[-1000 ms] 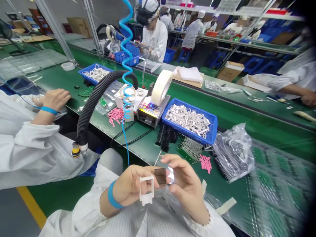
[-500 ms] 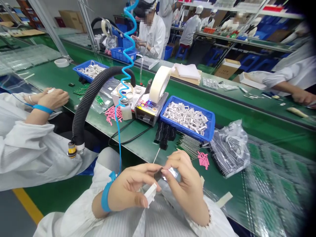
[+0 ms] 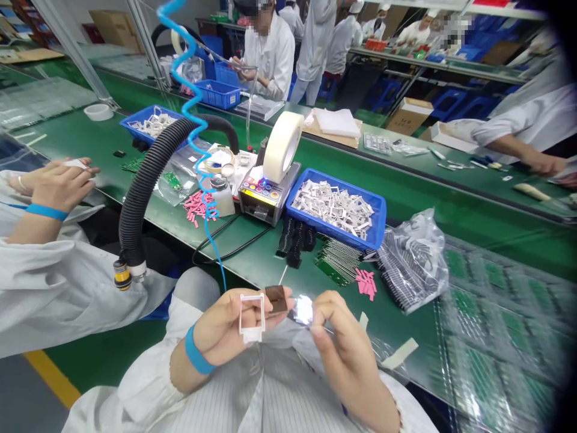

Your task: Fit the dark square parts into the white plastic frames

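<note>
A white rectangular frame [image 3: 246, 334] lies across the palm side of my left hand [image 3: 225, 328], which has a blue band at its wrist. The same hand carries a small dark brown panel [image 3: 276, 299] on its fingers, to the right of the frame. My right hand [image 3: 336, 328] pinches a shiny, reflective sheet [image 3: 303, 310] between thumb and fingers, just beside the brown panel. Beyond the hands, a blue bin [image 3: 381, 222] holds many white frames. Pink strips [image 3: 365, 282] and thin green boards [image 3: 338, 261] lie in front of it.
A black hose [image 3: 146, 180] and a coiled blue cord [image 3: 216, 246] stand left of a tape roll [image 3: 283, 147] on a machine [image 3: 265, 201]. A clear bag [image 3: 419, 258] and plastic trays [image 3: 491, 337] are at right. A co-worker's hands [image 3: 63, 180] are at left.
The white frame now faces up on my left hand, and the brown panel shows flat on its fingers. My right hand has moved slightly right, with the shiny sheet apart from the panel. The view has shifted.
</note>
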The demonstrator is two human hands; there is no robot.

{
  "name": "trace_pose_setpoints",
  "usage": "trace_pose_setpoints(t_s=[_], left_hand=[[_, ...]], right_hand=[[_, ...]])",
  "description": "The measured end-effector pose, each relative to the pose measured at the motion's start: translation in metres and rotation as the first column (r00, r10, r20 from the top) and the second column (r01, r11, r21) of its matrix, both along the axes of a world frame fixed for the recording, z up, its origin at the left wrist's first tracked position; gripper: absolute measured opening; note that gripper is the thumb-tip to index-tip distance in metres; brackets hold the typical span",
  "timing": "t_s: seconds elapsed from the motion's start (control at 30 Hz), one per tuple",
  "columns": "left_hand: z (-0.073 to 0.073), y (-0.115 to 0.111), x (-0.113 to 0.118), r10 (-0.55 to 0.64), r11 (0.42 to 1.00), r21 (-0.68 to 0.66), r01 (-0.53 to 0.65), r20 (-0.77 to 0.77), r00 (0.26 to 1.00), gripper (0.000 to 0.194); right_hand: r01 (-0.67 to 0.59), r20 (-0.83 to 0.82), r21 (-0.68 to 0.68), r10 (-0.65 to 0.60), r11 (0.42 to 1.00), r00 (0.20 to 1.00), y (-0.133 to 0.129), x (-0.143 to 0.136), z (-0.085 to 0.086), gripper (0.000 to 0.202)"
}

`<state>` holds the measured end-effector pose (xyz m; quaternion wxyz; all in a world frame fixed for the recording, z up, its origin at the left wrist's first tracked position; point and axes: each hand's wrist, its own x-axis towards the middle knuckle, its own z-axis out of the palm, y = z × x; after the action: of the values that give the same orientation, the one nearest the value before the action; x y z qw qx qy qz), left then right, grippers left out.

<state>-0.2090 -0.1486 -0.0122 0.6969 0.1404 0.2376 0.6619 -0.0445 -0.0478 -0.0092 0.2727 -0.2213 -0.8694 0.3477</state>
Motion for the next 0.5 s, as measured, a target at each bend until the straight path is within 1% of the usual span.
trace_pose_setpoints(t_s=[0.07,0.1,0.13,0.17,0.2,0.23,0.27,0.3,0.33,0.4,0.47,0.5], left_hand=[[0.001,0.001,-0.001,0.006,1.000,-0.024,-0.003,0.102,0.995,0.034],[0.002,0.001,-0.001,0.005,0.999,-0.032,-0.001,0.131,0.991,0.035],[0.003,0.001,-0.001,-0.002,0.999,-0.035,0.008,0.153,0.988,0.035],[0.004,0.001,0.000,-0.013,0.999,-0.032,0.018,0.166,0.986,0.035],[0.005,0.001,0.000,-0.022,0.999,-0.026,0.027,0.173,0.985,0.035],[0.006,0.002,0.001,-0.030,0.999,-0.018,0.034,0.176,0.984,0.035],[0.007,0.002,0.002,-0.038,0.999,-0.013,0.041,0.175,0.984,0.035],[0.007,0.002,0.003,-0.046,0.999,-0.012,0.048,0.172,0.984,0.035],[0.008,0.002,0.005,-0.053,0.998,-0.010,0.055,0.168,0.984,0.035],[0.010,0.002,0.006,-0.066,0.998,-0.001,0.067,0.159,0.985,0.035],[0.011,0.002,0.008,-0.076,0.997,0.016,0.075,0.145,0.987,0.035],[0.012,0.002,0.008,-0.075,0.997,0.022,0.073,0.134,0.988,0.035]], right_hand=[[0.091,0.123,-0.003,-0.089,0.996,0.988,0.010,0.005,-0.029,0.020],[0.124,0.203,0.034,-0.129,0.992,0.971,0.016,0.006,-0.045,0.021],[0.148,0.249,0.059,-0.159,0.987,0.955,0.021,0.007,-0.058,0.021],[0.164,0.287,0.085,-0.182,0.983,0.940,0.024,0.008,-0.067,0.020],[0.177,0.296,0.095,-0.198,0.980,0.935,0.027,0.008,-0.071,0.017],[0.184,0.268,0.084,-0.200,0.979,0.942,0.027,0.008,-0.069,0.013],[0.180,0.216,0.058,-0.188,0.982,0.958,0.027,0.008,-0.063,0.008],[0.159,0.139,0.017,-0.160,0.987,0.977,0.025,0.008,-0.052,0.007],[0.117,0.050,-0.029,-0.115,0.993,0.992,0.023,0.008,-0.039,0.012],[-0.012,-0.090,-0.085,0.005,0.996,0.996,0.020,0.005,-0.012,0.025],[-0.114,-0.116,-0.053,0.107,0.992,0.987,0.019,0.000,0.006,0.035],[-0.141,-0.109,-0.021,0.138,0.990,0.984,0.020,-0.002,0.010,0.036]])
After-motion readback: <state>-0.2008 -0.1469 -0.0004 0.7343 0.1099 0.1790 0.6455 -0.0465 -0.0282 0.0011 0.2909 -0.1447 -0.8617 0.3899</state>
